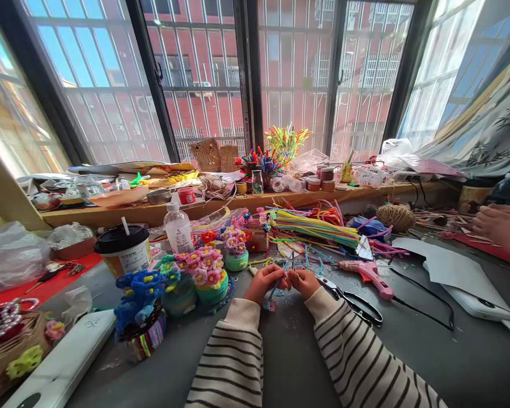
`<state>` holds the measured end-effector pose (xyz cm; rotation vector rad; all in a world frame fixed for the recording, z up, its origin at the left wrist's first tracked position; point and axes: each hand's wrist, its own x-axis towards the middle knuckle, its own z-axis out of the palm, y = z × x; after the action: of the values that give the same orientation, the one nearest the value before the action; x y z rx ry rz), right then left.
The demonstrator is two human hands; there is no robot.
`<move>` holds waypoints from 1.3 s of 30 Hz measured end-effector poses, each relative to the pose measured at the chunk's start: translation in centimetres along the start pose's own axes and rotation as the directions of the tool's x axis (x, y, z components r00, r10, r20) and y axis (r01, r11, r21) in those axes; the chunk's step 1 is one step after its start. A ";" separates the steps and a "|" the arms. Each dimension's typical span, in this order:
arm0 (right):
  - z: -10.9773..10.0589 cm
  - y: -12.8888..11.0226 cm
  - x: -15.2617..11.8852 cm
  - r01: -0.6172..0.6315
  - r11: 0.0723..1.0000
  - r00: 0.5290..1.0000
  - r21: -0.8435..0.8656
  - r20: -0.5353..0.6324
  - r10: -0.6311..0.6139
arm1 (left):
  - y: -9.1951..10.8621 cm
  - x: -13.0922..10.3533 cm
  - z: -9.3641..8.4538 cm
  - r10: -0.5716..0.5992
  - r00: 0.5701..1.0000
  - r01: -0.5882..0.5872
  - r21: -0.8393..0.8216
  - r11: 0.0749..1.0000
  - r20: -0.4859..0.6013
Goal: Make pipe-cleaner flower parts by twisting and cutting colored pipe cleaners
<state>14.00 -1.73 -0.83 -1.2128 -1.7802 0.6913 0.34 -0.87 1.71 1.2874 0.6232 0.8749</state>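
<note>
Above the grey table, my left hand (266, 285) pinches a light-blue fuzzy stem (272, 293), with a small pink and blue piece (270, 306) hanging just below the fingers. Close beside it, my right hand (305, 283) is closed on a thin metal tool (293, 260) whose narrow tips point up between the hands; its grip is hidden by the fingers. Small blue fluff bits lie under both hands. To the right rest large black-handled scissors (363, 306) and a pink glue gun (368, 275).
Fuzzy flower pots (208, 277), a bottle (178, 229) and a lidded cup (125, 252) stand left. A bundle of coloured stems (318, 224) lies behind. At right are a white device under paper (471, 292), a black cable (429, 303) and another person's hand (499, 224).
</note>
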 end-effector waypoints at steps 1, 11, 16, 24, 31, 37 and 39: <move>0.0 -0.1 0.0 -0.005 1.000 1.000 0.001 -0.007 0.005 | -0.1 0.0 -0.1 -0.004 1.000 0.004 0.007 1.000 -0.003; -0.4 -0.1 0.0 -0.049 0.999 0.998 0.023 -0.030 0.049 | -0.2 0.2 -0.4 0.018 0.999 -0.017 0.007 1.000 -0.042; 0.1 0.1 0.0 -0.028 1.000 0.999 0.001 0.028 0.028 | -0.1 0.1 -0.3 0.017 0.999 -0.016 0.014 1.000 -0.037; -0.6 -0.3 0.0 -0.074 0.996 0.994 -0.049 -0.089 0.069 | -0.2 0.1 -0.4 0.023 0.999 -0.021 0.046 0.999 -0.041; -0.3 0.4 0.1 -0.004 1.000 1.000 -0.018 0.027 0.005 | -0.3 0.2 -0.5 0.054 0.998 -0.054 0.009 0.998 -0.042; -0.3 -0.6 -0.2 -0.031 0.999 0.999 -0.035 -0.029 0.030 | -0.5 0.2 -0.7 0.054 0.999 -0.054 -0.028 0.998 0.005; -0.3 -0.9 -0.3 -0.049 0.997 0.997 -0.059 -0.058 0.046 | -0.5 0.2 -0.6 0.060 0.998 -0.060 -0.028 0.998 -0.005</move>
<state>13.91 -2.39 -0.01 -1.3063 -1.7416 0.6279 0.07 -0.41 1.14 1.2842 0.5760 0.9328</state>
